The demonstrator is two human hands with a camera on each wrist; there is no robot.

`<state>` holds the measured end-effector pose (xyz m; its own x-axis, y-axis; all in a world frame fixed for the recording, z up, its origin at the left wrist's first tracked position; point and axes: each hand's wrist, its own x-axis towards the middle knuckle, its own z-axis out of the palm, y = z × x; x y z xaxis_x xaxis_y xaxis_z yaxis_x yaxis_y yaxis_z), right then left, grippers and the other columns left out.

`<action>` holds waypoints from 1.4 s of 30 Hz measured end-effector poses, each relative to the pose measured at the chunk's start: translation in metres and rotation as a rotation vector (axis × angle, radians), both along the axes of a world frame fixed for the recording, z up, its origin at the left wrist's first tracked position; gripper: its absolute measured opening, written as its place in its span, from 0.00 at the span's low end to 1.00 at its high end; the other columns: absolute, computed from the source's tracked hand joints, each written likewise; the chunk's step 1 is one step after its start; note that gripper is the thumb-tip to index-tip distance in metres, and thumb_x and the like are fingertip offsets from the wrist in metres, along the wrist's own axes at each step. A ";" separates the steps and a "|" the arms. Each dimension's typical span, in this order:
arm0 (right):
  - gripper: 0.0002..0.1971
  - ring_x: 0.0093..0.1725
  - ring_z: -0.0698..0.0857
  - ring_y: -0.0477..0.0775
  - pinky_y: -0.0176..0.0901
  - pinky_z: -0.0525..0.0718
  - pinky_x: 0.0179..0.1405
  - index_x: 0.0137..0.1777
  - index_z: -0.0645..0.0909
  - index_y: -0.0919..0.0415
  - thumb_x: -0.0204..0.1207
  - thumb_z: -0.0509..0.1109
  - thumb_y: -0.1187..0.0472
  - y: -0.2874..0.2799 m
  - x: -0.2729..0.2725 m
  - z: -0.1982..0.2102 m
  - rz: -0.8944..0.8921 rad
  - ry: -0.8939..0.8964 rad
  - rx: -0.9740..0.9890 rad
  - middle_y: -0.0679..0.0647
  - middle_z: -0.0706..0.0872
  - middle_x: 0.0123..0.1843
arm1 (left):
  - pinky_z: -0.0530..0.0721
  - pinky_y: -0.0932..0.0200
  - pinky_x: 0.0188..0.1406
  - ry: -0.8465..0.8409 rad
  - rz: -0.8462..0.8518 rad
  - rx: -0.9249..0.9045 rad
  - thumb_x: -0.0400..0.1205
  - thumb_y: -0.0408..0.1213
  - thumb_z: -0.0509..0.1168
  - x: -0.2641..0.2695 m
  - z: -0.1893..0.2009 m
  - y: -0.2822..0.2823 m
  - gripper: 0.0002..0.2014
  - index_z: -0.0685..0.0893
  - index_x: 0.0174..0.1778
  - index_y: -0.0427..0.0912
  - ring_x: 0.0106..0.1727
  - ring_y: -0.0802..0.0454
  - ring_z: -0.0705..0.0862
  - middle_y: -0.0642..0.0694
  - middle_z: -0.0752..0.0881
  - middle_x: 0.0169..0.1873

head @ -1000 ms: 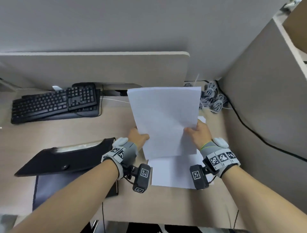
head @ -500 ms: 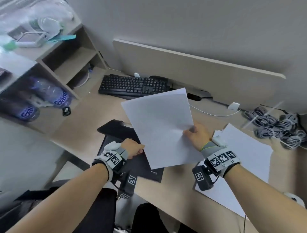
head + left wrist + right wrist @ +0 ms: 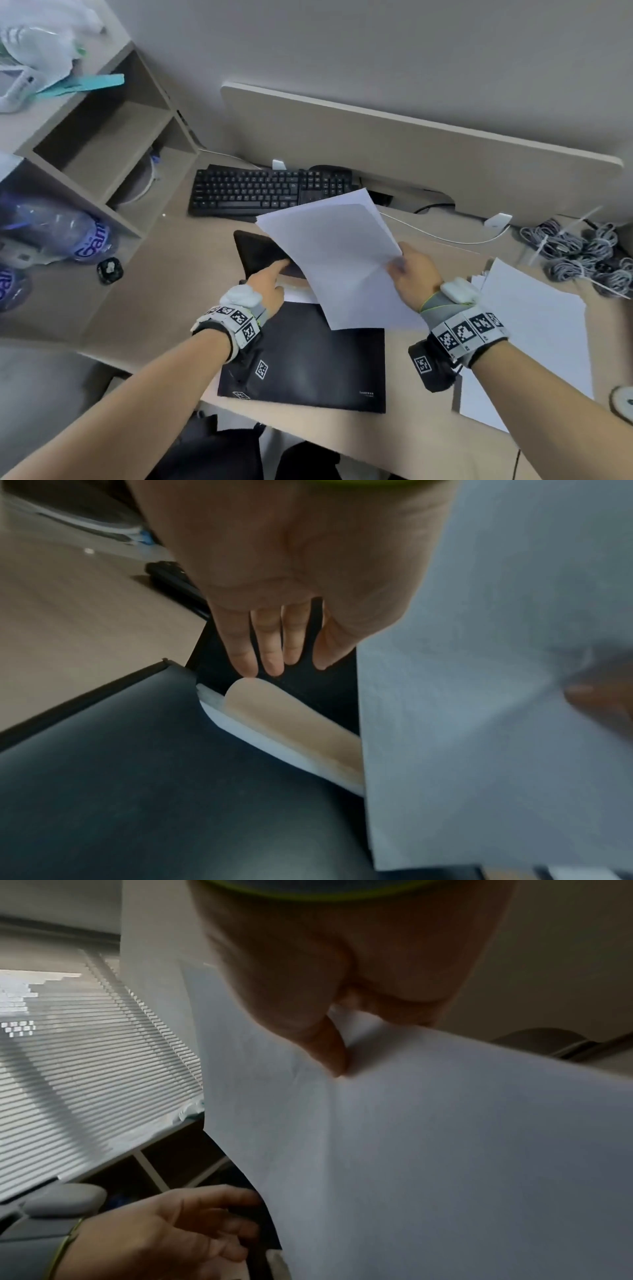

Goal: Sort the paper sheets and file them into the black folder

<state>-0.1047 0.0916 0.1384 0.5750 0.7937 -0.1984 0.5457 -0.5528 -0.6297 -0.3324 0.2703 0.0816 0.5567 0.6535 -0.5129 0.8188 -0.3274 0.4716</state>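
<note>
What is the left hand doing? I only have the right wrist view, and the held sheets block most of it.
Observer: In the head view the left hand reaches with straight fingers to the raised flap of the black folder.
Operator: Anything inside the folder?
Observer: Yes. The left wrist view shows the edges of white filed sheets in the folder's open mouth.
Operator: Any paper not yet filed, besides what the right hand pinches?
Observer: Head view: a loose paper stack lies on the desk, to the right of that hand.
</note>
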 end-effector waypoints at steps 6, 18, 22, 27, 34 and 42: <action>0.06 0.41 0.82 0.63 0.46 0.77 0.38 0.53 0.74 0.61 0.79 0.60 0.67 0.033 -0.006 -0.007 0.005 -0.012 -0.098 0.57 0.83 0.42 | 0.82 0.47 0.59 0.237 -0.308 0.078 0.83 0.43 0.58 -0.001 -0.025 0.006 0.25 0.61 0.77 0.53 0.60 0.40 0.83 0.45 0.71 0.75; 0.07 0.34 0.79 0.63 0.49 0.79 0.34 0.45 0.74 0.54 0.77 0.60 0.68 0.043 -0.001 0.021 -0.004 0.020 -0.001 0.57 0.81 0.32 | 0.77 0.47 0.67 0.255 -0.525 0.205 0.82 0.47 0.62 0.002 -0.030 -0.008 0.25 0.66 0.75 0.45 0.72 0.42 0.71 0.43 0.69 0.74; 0.09 0.35 0.80 0.64 0.53 0.81 0.36 0.42 0.73 0.50 0.76 0.60 0.66 0.039 0.007 0.057 0.022 -0.003 0.117 0.57 0.83 0.33 | 0.84 0.52 0.51 0.217 -0.415 0.281 0.83 0.45 0.62 0.006 0.005 -0.014 0.26 0.65 0.76 0.43 0.57 0.40 0.83 0.35 0.57 0.78; 0.17 0.30 0.71 0.58 0.46 0.70 0.30 0.33 0.67 0.47 0.74 0.63 0.70 0.032 0.012 0.108 -0.004 -0.075 0.247 0.51 0.76 0.28 | 0.81 0.53 0.48 0.109 -0.324 0.384 0.85 0.43 0.59 0.004 0.046 -0.014 0.22 0.67 0.76 0.45 0.63 0.43 0.78 0.43 0.67 0.74; 0.05 0.36 0.77 0.63 0.47 0.75 0.32 0.43 0.76 0.59 0.74 0.64 0.70 0.019 0.025 0.150 0.012 -0.094 0.342 0.63 0.83 0.37 | 0.81 0.51 0.48 0.082 -0.281 0.494 0.86 0.41 0.55 0.003 0.088 -0.024 0.14 0.73 0.67 0.48 0.50 0.43 0.84 0.50 0.77 0.65; 0.06 0.42 0.81 0.67 0.55 0.82 0.43 0.47 0.78 0.60 0.72 0.65 0.69 0.012 0.029 0.158 0.002 -0.115 0.358 0.61 0.85 0.39 | 0.76 0.55 0.42 0.187 -0.194 0.354 0.81 0.28 0.59 0.002 0.102 -0.042 0.26 0.62 0.75 0.47 0.48 0.43 0.82 0.43 0.81 0.51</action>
<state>-0.0758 0.1031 0.2959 0.5755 0.8025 0.1576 0.6252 -0.3075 -0.7174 -0.3304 0.2285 0.1841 0.6050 0.6997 -0.3800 0.7871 -0.5976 0.1528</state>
